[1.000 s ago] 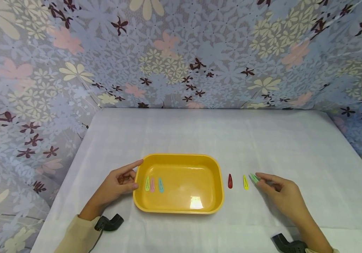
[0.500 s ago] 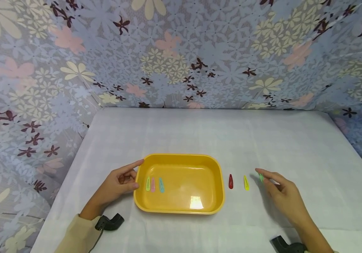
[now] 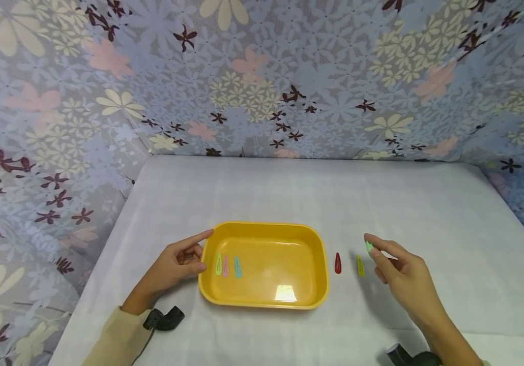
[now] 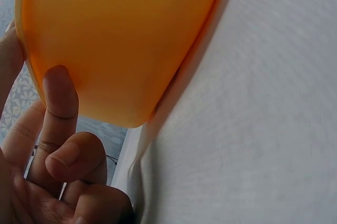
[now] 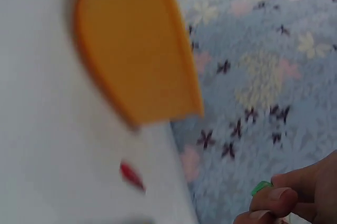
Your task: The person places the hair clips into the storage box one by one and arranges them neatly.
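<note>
Head view: the right hand [image 3: 406, 284] pinches a green clip [image 3: 369, 247] right of the yellow tray [image 3: 266, 277] — long axis left-to-right — whose left end the left hand [image 3: 172, 267] holds.

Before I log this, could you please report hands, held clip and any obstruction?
Left hand holding yellow tray by rim. Right hand pinching green clip, outside tray. Red clip, yellow clip lying between right hand and tray; likely no obstruction.

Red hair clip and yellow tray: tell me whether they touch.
Apart. The head view shows it: a strip of white cloth lies between the red hair clip and the nearest rim of the yellow tray.
</note>
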Demonstrator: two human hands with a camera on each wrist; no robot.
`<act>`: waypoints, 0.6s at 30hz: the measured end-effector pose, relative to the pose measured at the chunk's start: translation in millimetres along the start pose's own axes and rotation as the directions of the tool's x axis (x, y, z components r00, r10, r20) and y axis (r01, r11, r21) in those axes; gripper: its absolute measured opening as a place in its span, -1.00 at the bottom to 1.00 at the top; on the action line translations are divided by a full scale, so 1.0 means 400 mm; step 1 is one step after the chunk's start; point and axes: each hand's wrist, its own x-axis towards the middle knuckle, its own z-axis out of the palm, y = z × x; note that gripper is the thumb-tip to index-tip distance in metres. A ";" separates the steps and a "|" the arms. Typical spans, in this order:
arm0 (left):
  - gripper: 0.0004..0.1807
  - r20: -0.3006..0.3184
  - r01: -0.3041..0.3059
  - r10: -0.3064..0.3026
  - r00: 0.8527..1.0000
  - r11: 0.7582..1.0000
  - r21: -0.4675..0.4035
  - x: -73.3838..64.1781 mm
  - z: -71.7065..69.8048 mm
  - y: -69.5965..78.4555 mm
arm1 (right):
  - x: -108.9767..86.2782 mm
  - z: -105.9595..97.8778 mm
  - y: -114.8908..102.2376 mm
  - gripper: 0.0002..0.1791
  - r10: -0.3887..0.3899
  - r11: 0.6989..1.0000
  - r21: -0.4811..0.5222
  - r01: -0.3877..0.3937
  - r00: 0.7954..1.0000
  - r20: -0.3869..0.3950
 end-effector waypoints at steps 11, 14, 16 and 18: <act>-0.25 0.013 -0.022 0.022 1.000 1.000 -0.008 0.007 0.000 -0.001 | 0.035 0.069 -0.095 -0.61 -0.041 0.994 0.108 0.024 0.986 0.160; -0.25 0.010 -0.017 0.017 1.000 1.000 -0.008 0.007 -0.001 0.001 | 0.047 0.091 -0.108 -0.60 -0.032 0.992 0.129 0.006 0.980 0.199; -0.25 0.007 -0.016 0.016 1.000 1.000 -0.012 0.006 -0.003 0.002 | 0.054 0.106 -0.117 -0.59 -0.026 0.989 0.146 -0.006 0.975 0.220; -0.25 0.009 -0.020 0.020 1.000 1.000 -0.018 0.006 -0.004 0.002 | 0.060 0.121 -0.125 -0.58 -0.021 0.987 0.159 -0.017 0.971 0.237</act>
